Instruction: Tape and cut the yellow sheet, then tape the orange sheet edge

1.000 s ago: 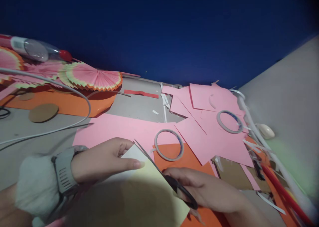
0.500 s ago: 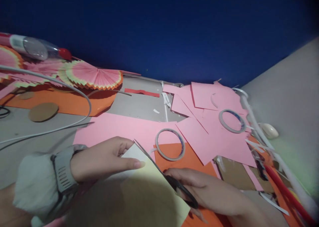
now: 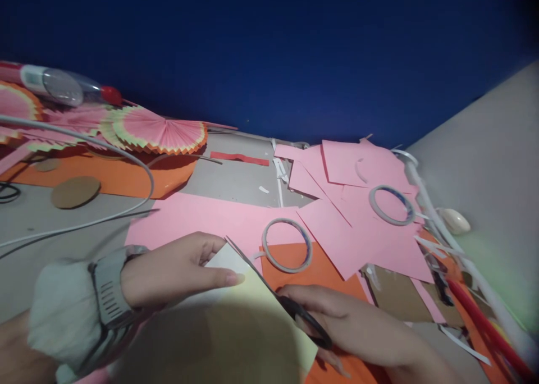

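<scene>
My left hand (image 3: 177, 272), with a grey watch on its wrist, pinches the top of a pale yellow paper sheet (image 3: 236, 328) between thumb and fingers. My right hand (image 3: 349, 322) grips black-handled scissors (image 3: 290, 305), fingers through the loops. The blades run up along the sheet's right edge, their tip near my left fingertips. The sheet lies over pink and orange paper.
Two tape rings lie close by, one (image 3: 287, 252) just beyond the scissors and one (image 3: 391, 205) on pink paper scraps. Pleated pink fans (image 3: 158, 131), a brown disc (image 3: 76, 192), a white cable (image 3: 126, 159) and a bottle (image 3: 63, 86) sit at the left. Red sticks (image 3: 484, 328) lie right.
</scene>
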The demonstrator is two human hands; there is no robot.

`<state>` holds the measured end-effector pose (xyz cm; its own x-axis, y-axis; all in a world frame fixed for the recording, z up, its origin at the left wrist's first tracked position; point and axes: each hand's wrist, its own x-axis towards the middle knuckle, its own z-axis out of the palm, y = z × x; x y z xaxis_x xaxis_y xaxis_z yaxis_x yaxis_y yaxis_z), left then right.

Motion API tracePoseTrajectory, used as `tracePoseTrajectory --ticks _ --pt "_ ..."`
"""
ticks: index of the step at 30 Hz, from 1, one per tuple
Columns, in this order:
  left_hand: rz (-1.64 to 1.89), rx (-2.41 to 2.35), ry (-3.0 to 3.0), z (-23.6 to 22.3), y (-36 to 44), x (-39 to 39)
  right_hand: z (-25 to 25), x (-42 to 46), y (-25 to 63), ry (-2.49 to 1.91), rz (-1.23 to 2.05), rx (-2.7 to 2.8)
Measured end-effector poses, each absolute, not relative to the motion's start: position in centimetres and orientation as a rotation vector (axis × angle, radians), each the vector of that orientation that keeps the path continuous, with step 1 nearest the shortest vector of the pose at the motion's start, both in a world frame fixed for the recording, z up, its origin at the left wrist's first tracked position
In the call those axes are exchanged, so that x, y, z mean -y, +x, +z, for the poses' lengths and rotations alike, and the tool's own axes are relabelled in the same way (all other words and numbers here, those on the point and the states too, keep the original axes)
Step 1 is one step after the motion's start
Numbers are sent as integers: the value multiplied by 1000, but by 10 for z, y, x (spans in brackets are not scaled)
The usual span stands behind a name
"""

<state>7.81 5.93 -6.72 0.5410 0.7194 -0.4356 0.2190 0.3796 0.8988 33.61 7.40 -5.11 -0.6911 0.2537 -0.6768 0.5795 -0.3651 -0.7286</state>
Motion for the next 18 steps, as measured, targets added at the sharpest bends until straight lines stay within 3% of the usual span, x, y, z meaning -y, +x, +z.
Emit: tracePoseTrajectory --ticks 18 --pt "405 -908 1052 -64 79 -59 -48 -79 337 1000 -2129 -1677"
